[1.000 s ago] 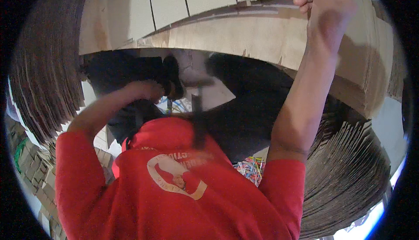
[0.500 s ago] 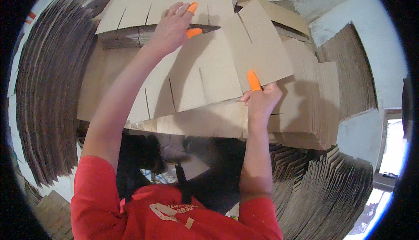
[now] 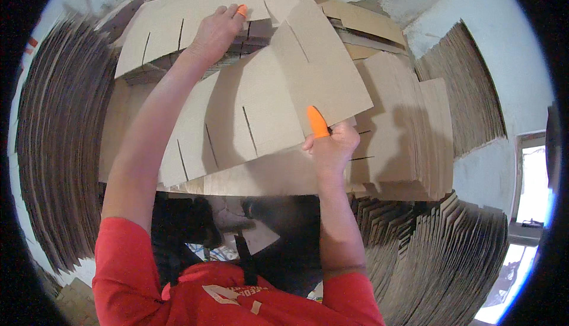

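Note:
My left hand (image 3: 217, 34) pinches the near edge of a slotted cardboard sheet (image 3: 160, 21) on the far stack. An orange finger cover shows on one fingertip, while the thumb is hidden under the sheet. My right hand (image 3: 335, 143) grips another slotted cardboard piece (image 3: 261, 98) by its near edge, its orange-covered thumb on top and the other fingers mostly underneath. That piece slants across the table in front of me, and its right part, a folded or overlapping panel (image 3: 326, 59), is raised toward the far side.
Tall stacks of cardboard stand at the left (image 3: 62, 142) and lower right (image 3: 435, 261). A pile of slotted sheets (image 3: 397, 142) lies right of my right hand, with another stack (image 3: 462, 83) against the wall. The wooden table edge (image 3: 249, 187) runs before me.
My left hand has shifted left and its thumb has gone out of sight under the far sheet, whose near edge is lifted. My right hand has moved left with its cardboard piece.

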`<action>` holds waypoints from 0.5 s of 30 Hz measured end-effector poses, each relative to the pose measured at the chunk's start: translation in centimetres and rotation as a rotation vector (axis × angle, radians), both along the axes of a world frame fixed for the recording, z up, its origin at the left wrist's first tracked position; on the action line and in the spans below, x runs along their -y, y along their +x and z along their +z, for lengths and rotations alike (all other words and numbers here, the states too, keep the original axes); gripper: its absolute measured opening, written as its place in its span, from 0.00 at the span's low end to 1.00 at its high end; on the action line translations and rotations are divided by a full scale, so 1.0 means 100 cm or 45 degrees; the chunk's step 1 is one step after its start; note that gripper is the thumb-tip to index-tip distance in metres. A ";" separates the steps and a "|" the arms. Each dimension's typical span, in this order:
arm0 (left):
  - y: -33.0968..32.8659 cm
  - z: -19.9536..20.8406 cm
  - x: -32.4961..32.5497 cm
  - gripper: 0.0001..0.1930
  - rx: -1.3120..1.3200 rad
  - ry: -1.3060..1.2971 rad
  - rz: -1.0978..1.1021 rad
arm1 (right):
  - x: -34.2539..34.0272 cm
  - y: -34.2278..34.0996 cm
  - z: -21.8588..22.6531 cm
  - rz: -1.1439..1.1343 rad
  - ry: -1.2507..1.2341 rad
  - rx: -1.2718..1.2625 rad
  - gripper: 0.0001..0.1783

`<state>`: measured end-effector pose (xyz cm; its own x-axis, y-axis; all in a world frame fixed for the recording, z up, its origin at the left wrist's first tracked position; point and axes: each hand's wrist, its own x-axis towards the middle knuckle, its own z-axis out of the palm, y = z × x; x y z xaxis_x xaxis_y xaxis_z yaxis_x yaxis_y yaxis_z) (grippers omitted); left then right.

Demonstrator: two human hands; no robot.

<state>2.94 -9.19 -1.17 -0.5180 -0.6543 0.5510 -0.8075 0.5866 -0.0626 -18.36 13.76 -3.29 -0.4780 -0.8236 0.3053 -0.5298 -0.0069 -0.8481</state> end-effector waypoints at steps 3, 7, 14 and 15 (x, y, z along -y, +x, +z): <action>-0.010 0.010 -0.014 0.26 0.143 -0.080 -0.036 | -0.001 -0.002 -0.006 -0.013 0.007 -0.034 0.08; -0.021 0.022 -0.035 0.28 0.308 -0.092 -0.085 | -0.002 -0.002 0.002 -0.036 0.108 0.019 0.14; -0.024 0.033 -0.071 0.15 0.291 -0.284 -0.255 | 0.001 0.017 0.020 0.031 -0.145 -0.135 0.18; -0.024 0.037 -0.077 0.15 0.310 -0.292 -0.267 | 0.001 0.019 0.023 0.050 -0.102 -0.105 0.25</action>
<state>0.51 -1.50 2.49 -0.7609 -0.3942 0.5154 -0.6169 0.6858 -0.3862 -16.48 13.67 -1.00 -0.4163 -0.8125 0.4080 -0.5955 -0.0954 -0.7976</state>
